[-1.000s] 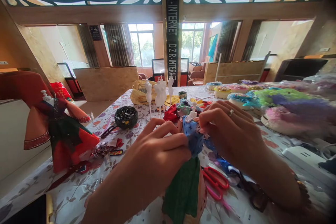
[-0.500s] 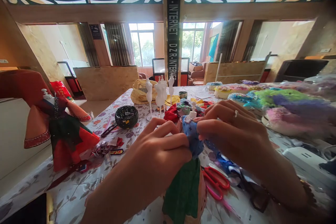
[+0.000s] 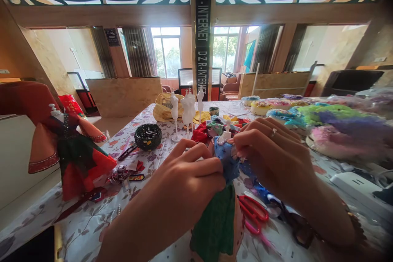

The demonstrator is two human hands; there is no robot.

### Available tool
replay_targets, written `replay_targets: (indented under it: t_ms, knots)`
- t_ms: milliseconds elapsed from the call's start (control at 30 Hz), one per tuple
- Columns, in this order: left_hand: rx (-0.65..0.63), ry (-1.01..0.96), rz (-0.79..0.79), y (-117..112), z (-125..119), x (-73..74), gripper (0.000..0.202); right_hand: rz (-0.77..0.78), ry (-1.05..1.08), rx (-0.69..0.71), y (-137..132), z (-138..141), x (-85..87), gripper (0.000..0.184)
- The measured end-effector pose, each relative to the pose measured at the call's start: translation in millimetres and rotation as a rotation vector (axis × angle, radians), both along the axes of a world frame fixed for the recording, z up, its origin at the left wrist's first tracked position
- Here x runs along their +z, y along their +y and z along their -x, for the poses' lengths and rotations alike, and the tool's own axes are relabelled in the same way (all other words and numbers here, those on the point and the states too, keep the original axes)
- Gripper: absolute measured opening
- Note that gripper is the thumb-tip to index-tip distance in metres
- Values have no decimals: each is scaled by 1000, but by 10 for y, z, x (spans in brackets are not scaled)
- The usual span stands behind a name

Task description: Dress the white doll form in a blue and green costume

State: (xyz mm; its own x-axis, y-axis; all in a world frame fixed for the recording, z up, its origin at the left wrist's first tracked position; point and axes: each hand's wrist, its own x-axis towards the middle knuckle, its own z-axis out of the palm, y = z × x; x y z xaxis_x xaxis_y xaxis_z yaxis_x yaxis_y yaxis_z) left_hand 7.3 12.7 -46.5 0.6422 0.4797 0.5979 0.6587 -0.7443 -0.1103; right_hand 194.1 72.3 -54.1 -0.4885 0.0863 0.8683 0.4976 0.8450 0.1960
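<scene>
Head view: the small white mannequin wrapped in blue dotted cloth over a green skirt [image 3: 226,159] stands upright between the two hands, above the flowered worktop [image 3: 92,221]. The left hand [image 3: 187,180] is closed round its waist from the left, its fingers [image 3: 201,161] curled tight against the blue cloth. The right hand [image 3: 272,157] meets it from the right, its fingers [image 3: 245,139] pinched together on the cloth at the mannequin's shoulder, just under the white neck. A pair of red-handled scissors [image 3: 253,208] lies on the worktop below the right wrist, and a black woven bowl [image 3: 147,136] sits well off to the left.

Head camera, looking forward-down over table [image 3: 92,217], hands close below.
</scene>
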Motion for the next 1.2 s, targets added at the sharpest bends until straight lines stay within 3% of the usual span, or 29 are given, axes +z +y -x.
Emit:
replay_targets:
  t_ms: [267, 367, 633, 1200]
  knots:
    - [8, -11, -7, 22, 38, -16, 15, 64, -104, 126, 35, -93, 19, 11]
    - [-8, -15, -6, 12, 53, -7, 15, 28, -126, 138, 41, -112, 24, 16]
    - [5, -14, 17, -3, 45, -13, 18, -2, -14, 79, -3, -7, 0, 17]
    - [-64, -70, 105, 35, 42, -30, 15, 11, 24, -93, -16, 82, -53, 17]
